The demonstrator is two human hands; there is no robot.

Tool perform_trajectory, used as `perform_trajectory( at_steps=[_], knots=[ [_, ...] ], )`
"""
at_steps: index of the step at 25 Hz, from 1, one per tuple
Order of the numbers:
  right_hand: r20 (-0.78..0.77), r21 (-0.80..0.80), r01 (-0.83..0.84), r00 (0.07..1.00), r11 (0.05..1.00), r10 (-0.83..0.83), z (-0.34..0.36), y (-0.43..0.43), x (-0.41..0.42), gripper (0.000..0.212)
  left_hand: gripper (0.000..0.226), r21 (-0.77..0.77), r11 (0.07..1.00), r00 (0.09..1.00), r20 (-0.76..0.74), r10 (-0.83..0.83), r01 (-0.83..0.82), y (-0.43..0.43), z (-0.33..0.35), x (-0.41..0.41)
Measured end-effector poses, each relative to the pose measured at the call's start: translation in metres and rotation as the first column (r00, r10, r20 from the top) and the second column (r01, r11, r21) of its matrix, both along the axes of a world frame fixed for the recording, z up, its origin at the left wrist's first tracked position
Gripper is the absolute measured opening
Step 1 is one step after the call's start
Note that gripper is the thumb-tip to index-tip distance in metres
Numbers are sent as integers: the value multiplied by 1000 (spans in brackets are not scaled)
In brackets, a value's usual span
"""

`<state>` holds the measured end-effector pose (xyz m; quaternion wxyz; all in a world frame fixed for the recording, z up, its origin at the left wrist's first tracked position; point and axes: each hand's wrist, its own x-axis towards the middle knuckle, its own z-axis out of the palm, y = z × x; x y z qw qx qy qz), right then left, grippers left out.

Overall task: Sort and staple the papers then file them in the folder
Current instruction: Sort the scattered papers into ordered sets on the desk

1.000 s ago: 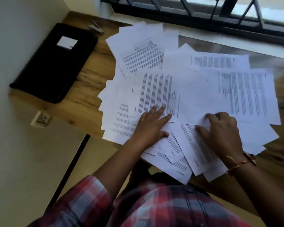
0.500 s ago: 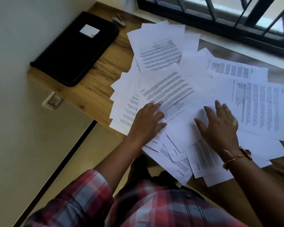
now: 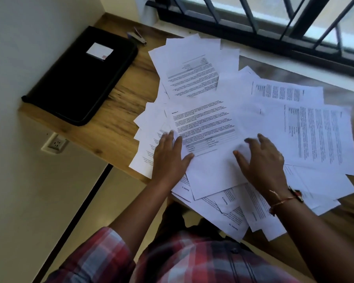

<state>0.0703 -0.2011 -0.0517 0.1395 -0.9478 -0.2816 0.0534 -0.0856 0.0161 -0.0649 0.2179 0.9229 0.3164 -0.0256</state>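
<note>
Several printed white papers (image 3: 307,131) lie fanned and overlapping across the wooden desk (image 3: 119,111). One sheet headed "Section A" (image 3: 204,123) lies on top in the middle. My left hand (image 3: 169,158) rests flat on the papers at that sheet's lower left edge, fingers straight. My right hand (image 3: 262,160) presses flat on the same sheet's lower right, fingers spread. A black zipped folder (image 3: 80,78) with a white label lies at the desk's far left corner. A small stapler (image 3: 137,37) sits just beyond the folder near the window.
A white wall runs along the left, with a power socket (image 3: 55,142) below the desk edge. A barred window (image 3: 274,19) and its sill border the desk's far side. Some papers overhang the near desk edge above my lap.
Both hands slid the top "Section A" sheet round and spread it flatter; my right hand's fingers went from curled on the paper to straight. The view shifted left and back.
</note>
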Motion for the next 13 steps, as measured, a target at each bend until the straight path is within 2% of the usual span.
perform_trajectory(
  at_steps=[2,4,6,9,11,13],
  knots=[
    [-37,-105,123,991,987,-128,-1,4,17,68,71,-7,999,999,-25,-40,40,5,0,2],
    [-63,-171,158,983,973,-171,-1,7,30,74,69,2,997,996,-49,-76,76,10,1,8],
    [-87,-126,125,987,984,-137,1,12,31,72,65,38,995,993,-72,-91,94,13,2,14],
    [-122,49,100,988,994,-94,6,15,24,63,63,76,994,992,-109,-70,79,20,1,18],
    [-87,120,230,971,966,-221,6,8,30,60,66,66,992,986,-136,-94,104,23,1,20],
    [-71,20,398,915,917,-396,4,-1,47,65,69,60,989,983,-135,-123,132,25,2,22]
  ],
)
